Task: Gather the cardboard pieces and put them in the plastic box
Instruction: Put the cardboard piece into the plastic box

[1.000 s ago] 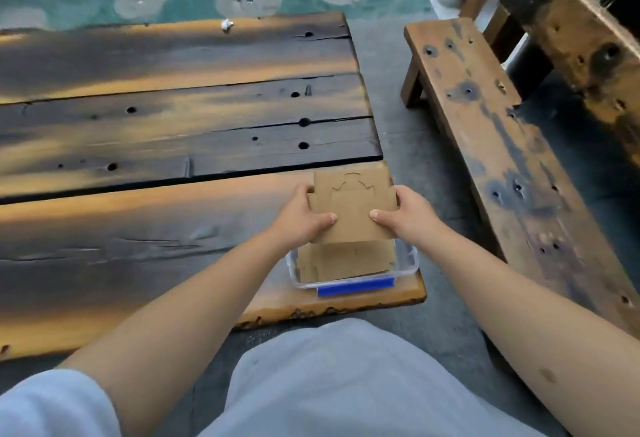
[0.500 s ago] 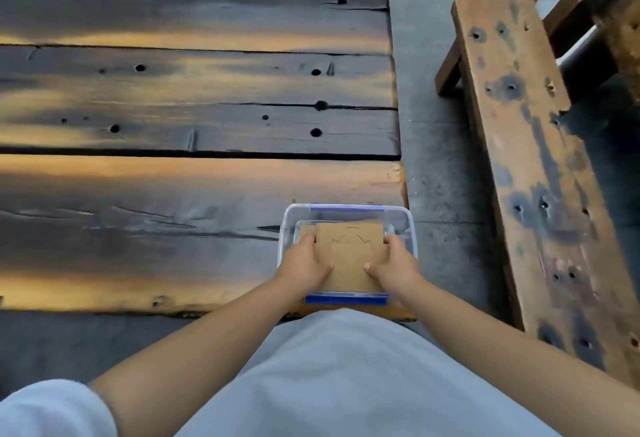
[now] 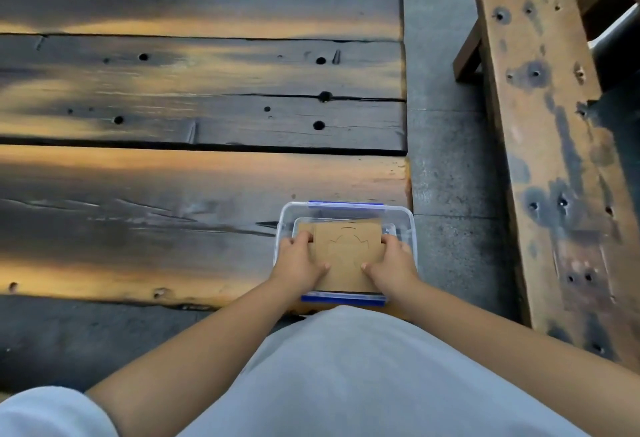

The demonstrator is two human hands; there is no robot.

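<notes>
Now both hands press flat cardboard pieces (image 3: pixel 348 256) into clear plastic box (image 3: pixel 408 225).

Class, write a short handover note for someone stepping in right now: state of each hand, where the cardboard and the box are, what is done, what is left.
Left hand: gripping the left edge of the cardboard pieces.
Right hand: gripping their right edge.
The stack sits low inside the clear plastic box, at the near right corner of the wooden table.
Done: pieces gathered and lowered into the box.
Left: let go and withdraw both hands. No loose cardboard shows on the table.
</notes>
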